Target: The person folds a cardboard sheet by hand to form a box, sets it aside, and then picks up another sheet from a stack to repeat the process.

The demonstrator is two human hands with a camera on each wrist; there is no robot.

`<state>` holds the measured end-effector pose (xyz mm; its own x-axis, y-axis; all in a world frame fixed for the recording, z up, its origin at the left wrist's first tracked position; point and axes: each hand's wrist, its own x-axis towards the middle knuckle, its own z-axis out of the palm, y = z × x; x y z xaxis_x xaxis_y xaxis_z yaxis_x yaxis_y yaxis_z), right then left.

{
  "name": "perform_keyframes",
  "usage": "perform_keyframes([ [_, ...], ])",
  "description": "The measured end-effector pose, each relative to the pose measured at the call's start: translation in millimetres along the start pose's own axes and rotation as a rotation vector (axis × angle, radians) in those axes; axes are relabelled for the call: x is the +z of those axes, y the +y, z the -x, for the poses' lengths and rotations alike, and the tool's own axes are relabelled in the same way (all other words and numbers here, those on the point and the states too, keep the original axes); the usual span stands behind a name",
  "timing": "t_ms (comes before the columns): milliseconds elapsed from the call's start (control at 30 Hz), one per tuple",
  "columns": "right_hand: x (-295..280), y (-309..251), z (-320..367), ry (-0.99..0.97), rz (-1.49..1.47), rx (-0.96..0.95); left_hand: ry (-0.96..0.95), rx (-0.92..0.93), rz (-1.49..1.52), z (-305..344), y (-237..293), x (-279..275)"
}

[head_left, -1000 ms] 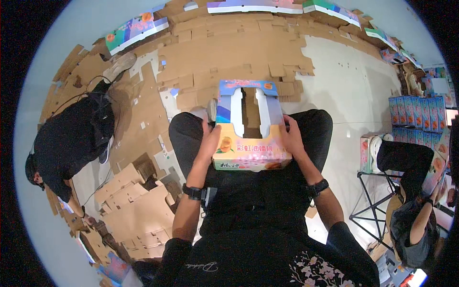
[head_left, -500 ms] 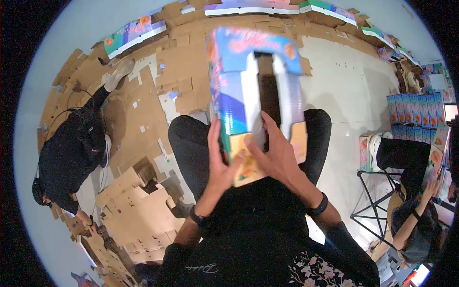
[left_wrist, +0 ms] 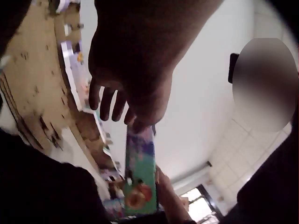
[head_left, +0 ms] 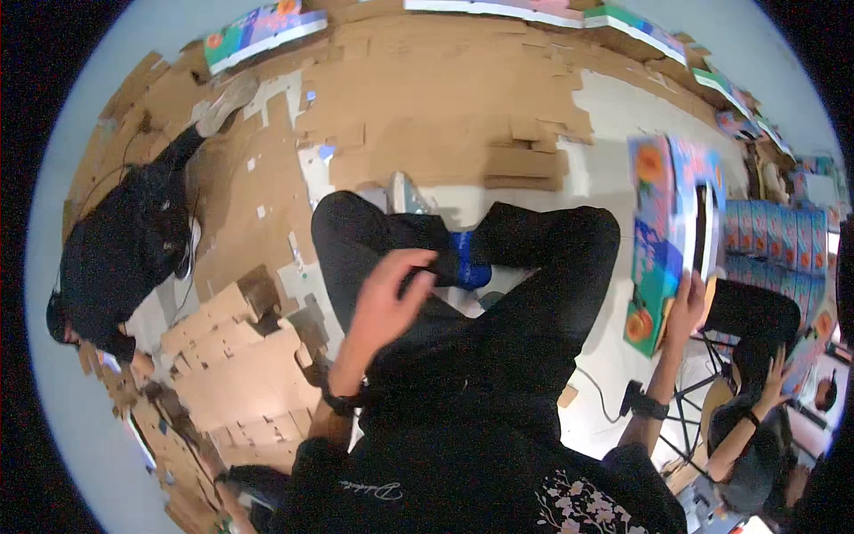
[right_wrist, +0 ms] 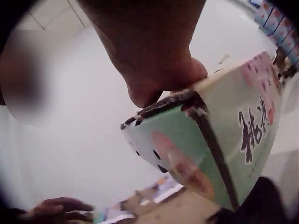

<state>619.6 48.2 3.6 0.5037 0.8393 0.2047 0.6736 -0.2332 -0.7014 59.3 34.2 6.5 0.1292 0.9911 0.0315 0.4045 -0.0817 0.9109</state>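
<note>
A printed cardboard fruit box point(head_left: 654, 231) with a long cut-out window is held off to the right in the head view. My right hand point(head_left: 685, 307) grips its near end at the edge of the window. Up close in the right wrist view, the box point(right_wrist: 233, 126) shows a pale green end panel with dark lettering, fingers over its top edge. My left hand point(head_left: 391, 298) hovers above my lap, empty, with fingers loosely bent. In the left wrist view that hand point(left_wrist: 128, 79) is apart from the box point(left_wrist: 140, 172), which shows beyond it.
Flattened cardboard point(head_left: 445, 98) covers much of the floor ahead; a cardboard pile point(head_left: 236, 374) lies at left. Stacked printed boxes point(head_left: 774, 231) and a black folding frame point(head_left: 689, 400) stand at right. One person point(head_left: 133, 240) bends over at left; another point(head_left: 756, 436) sits at right.
Held in both hands over my lap, the box was lifted and turned, then carried right by my right hand. My left hand let go and stayed above the lap.
</note>
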Motion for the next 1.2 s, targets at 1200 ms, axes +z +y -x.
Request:
perform_keyframes([
  [1200, 134.2, -11.3, 73.3, -0.192, 0.100, -0.180, 1.127, -0.986, 0.931, 308.2, -283.8, -32.9],
])
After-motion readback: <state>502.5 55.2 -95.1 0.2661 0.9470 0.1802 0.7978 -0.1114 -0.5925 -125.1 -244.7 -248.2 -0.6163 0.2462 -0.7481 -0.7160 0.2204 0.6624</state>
